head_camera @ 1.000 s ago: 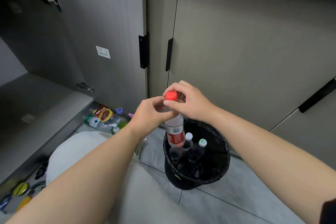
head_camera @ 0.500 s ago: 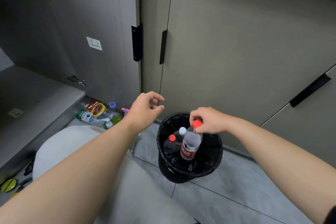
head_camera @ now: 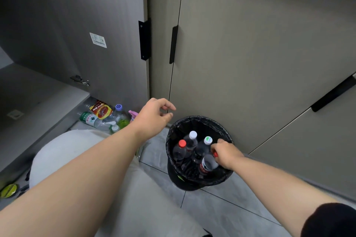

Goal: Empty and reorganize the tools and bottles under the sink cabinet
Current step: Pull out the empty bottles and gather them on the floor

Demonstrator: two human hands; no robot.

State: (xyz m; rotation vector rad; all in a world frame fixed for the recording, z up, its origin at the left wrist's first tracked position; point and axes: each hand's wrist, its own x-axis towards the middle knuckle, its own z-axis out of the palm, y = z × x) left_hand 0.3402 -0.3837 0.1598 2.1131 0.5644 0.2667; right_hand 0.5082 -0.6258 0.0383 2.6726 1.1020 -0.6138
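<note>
A black bin [head_camera: 200,183] lined with a black bag stands on the floor before the closed cabinet doors. Inside it my right hand [head_camera: 225,153] grips the red-capped top of a clear bottle with a red label [head_camera: 207,165]. Three more bottles stand in the bin: one red-capped [head_camera: 180,149], one white-capped [head_camera: 191,139], one with a white and green cap [head_camera: 205,145]. My left hand [head_camera: 154,116] hovers left of the bin, fingers loosely spread, holding nothing.
A pile of plastic bottles [head_camera: 104,117] and a pink spray nozzle [head_camera: 133,114] lie on the floor by the open cabinet door [head_camera: 86,25]. The open cabinet floor [head_camera: 28,100] is at left. My knee [head_camera: 63,152] is below, with yellow-green tools [head_camera: 8,190] at far left.
My left hand let go of the red-capped bottle and drew off to the left. My right hand lowered the bottle into the bin among the others.
</note>
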